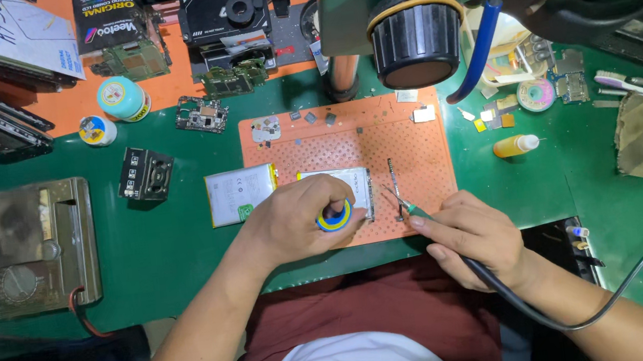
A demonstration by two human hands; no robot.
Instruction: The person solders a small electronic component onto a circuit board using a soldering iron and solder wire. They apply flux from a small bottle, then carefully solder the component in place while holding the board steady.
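Note:
My left hand [298,219] grips a small round blue-and-yellow container [334,217] at the front of the perforated orange mat [414,142]. It rests against a flat white battery [350,179]. My right hand [473,236] holds a soldering iron [413,209] like a pen, its black cable trailing off to the right. The iron's tip points up-left, close to the battery's right edge and a thin metal strip [393,184] on the mat.
A second white battery [238,195] lies left of the mat. A microscope lens [416,37] hangs above the mat's back edge. Circuit boards [201,113], two small jars [121,97], a yellow bottle [515,145], an olive meter [37,245] and a black block [146,174] surround it.

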